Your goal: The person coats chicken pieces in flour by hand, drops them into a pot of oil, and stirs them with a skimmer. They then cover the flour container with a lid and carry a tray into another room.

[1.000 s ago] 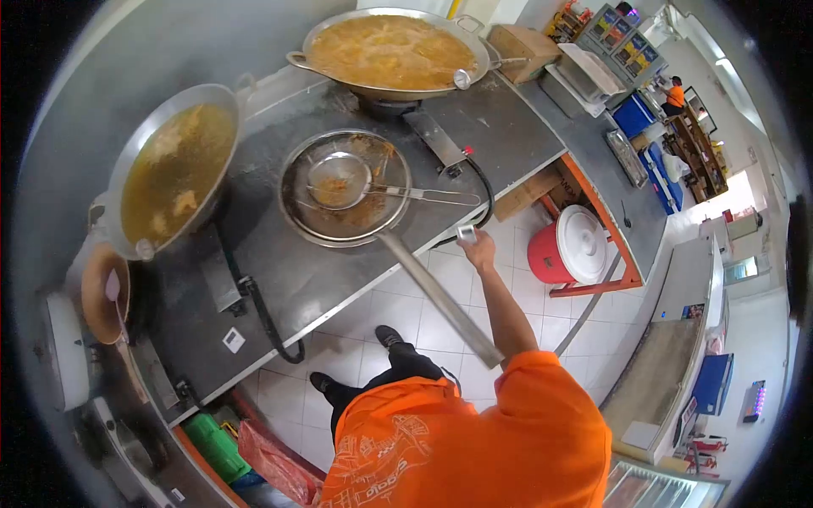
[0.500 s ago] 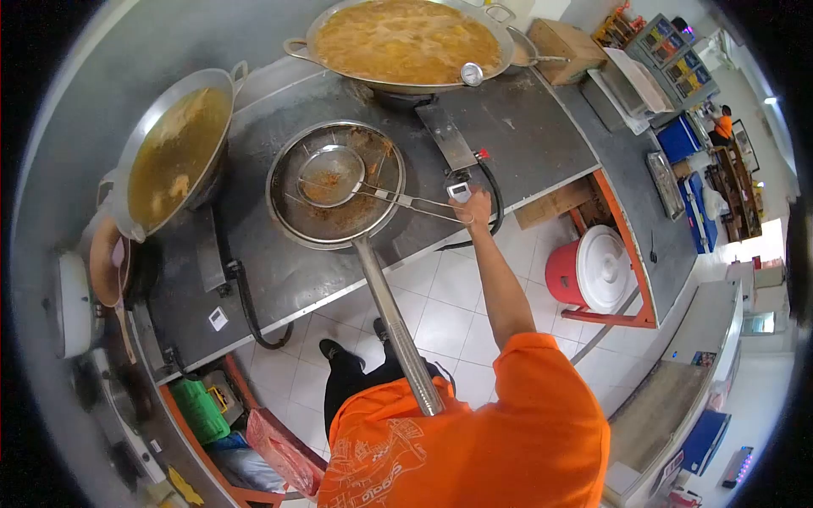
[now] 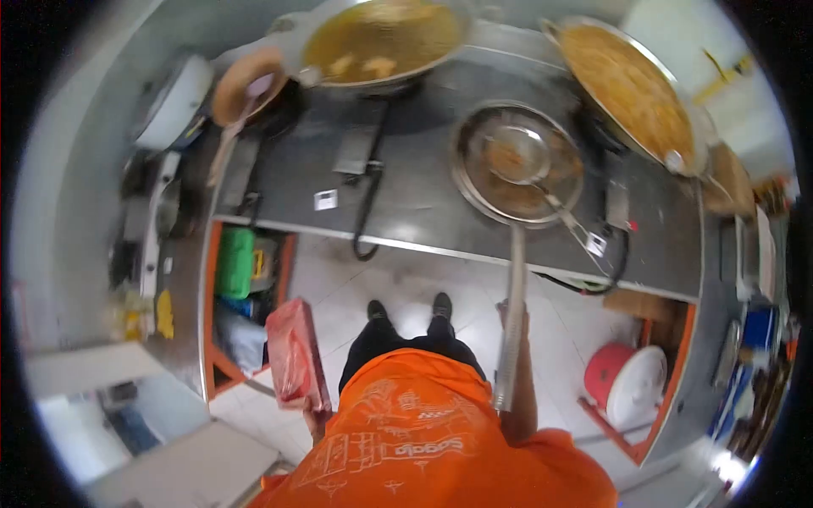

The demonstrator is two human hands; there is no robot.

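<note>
My left hand (image 3: 317, 421) is at the lower end of a red, plastic-wrapped package (image 3: 295, 356) and grips it low on the left, in front of the counter. My right hand (image 3: 515, 315) hangs below the counter edge, partly hidden behind the long metal handle of a large strainer (image 3: 512, 212); its fingers are blurred. This strainer rests on the dark counter, its handle jutting out over the edge. A smaller strainer (image 3: 515, 156) lies inside it, with brown crumbs in its mesh.
Pans of yellow-brown liquid (image 3: 385, 42) and bubbling orange-brown liquid (image 3: 631, 89) stand along the back of the counter (image 3: 406, 199). Black hoses hang over its front edge. A green crate (image 3: 235, 262) is below left, a red bucket with a white lid (image 3: 639, 385) below right.
The view has swung left. My right hand has let go of the small strainer's handle and dropped below the counter edge. The red package and my left hand now show more fully.
</note>
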